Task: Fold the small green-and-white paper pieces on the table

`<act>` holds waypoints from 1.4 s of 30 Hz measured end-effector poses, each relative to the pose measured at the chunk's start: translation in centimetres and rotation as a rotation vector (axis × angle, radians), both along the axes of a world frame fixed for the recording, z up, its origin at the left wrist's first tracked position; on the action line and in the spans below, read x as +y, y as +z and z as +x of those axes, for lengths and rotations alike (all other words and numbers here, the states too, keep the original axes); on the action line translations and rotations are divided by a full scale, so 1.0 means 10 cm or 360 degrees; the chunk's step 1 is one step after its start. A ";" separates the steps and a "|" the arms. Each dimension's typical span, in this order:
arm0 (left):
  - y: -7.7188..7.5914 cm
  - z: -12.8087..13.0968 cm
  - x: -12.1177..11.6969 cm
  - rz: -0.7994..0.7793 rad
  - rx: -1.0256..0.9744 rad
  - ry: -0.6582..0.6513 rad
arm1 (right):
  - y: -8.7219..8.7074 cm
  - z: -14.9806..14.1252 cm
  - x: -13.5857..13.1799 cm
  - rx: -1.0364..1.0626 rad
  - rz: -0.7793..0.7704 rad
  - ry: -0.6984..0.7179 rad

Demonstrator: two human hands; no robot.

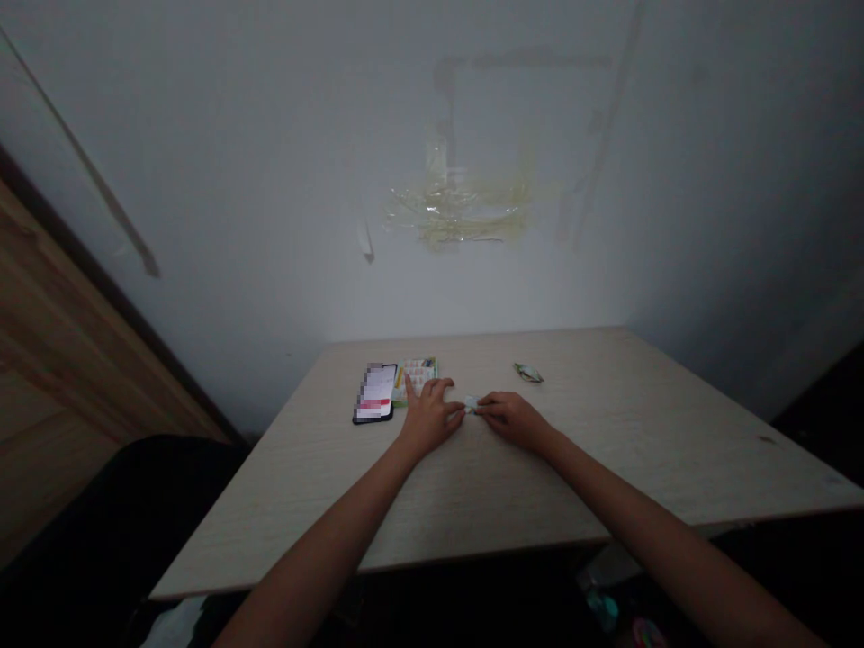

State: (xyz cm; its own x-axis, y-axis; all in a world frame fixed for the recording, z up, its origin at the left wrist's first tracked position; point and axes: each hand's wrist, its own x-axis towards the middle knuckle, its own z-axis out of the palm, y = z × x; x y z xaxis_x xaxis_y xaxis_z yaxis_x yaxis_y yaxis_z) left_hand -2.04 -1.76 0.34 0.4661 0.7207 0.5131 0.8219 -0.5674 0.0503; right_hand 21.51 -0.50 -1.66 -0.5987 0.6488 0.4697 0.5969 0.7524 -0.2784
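A small pale bluish-white piece lies low over the table between my two hands; its kind is too small to make out. My left hand pinches its left side with thumb and index finger, the other fingers spread away to the left. From the right, my right hand is closed with its fingertips on the same piece. Beside my left hand is a printed leaflet with a green and yellow edge, one finger reaching over it. A phone with a lit screen lies left of the leaflet, close against it.
A small green-and-white crumpled packet lies beyond my right hand on the pale wooden table. A grey wall with peeling tape rises behind. Dark objects stand below the table's front edge.
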 end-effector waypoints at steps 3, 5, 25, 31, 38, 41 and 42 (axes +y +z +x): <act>-0.01 0.00 0.02 -0.0026 -0.0002 -0.0012 | -0.01 0.00 0.01 0.0003 -0.0002 -0.0011; -0.02 0.00 0.04 -0.0037 0.0007 -0.0033 | -0.01 0.00 0.00 -0.0003 0.0001 -0.0024; 0.09 -0.06 -0.03 -0.0012 0.0115 -0.0266 | 0.00 0.00 0.00 -0.0055 -0.0018 -0.0085; 0.08 -0.05 -0.03 -0.0040 0.0046 -0.0202 | -0.01 0.01 0.00 0.0019 -0.0028 -0.0029; 0.04 -0.04 0.02 -0.0092 -0.0004 -0.0113 | -0.01 -0.01 -0.03 0.0055 -0.0017 0.0033; 0.02 -0.03 0.04 -0.0111 -0.0011 -0.0077 | -0.01 -0.01 -0.04 0.0139 -0.0054 0.0046; 0.01 -0.02 0.04 -0.0119 -0.0014 -0.0064 | -0.01 0.00 -0.03 0.0172 -0.0071 0.0035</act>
